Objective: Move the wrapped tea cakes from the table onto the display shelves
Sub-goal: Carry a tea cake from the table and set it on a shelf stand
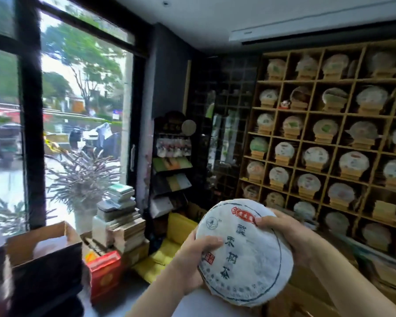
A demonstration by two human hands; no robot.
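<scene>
A round tea cake (242, 257) in white paper with a red label and dark printed characters is held up in front of me, face toward the camera. My left hand (192, 259) grips its left edge, thumb across the front. My right hand (286, 234) grips its upper right edge, fingers curled over the rim. The wooden display shelves (343, 143) fill the right wall, most cubbies holding a wrapped cake on a small wooden stand. One lower cubby holds only an empty stand (385, 211).
A tall window (78, 110) is on the left with a potted plant (82, 179) before it. Stacked books and boxes (119, 223), a red box (104, 273), an open cardboard box (44, 245) and yellow bags (167, 248) crowd the floor. A dark brochure rack (172, 170) stands in the corner.
</scene>
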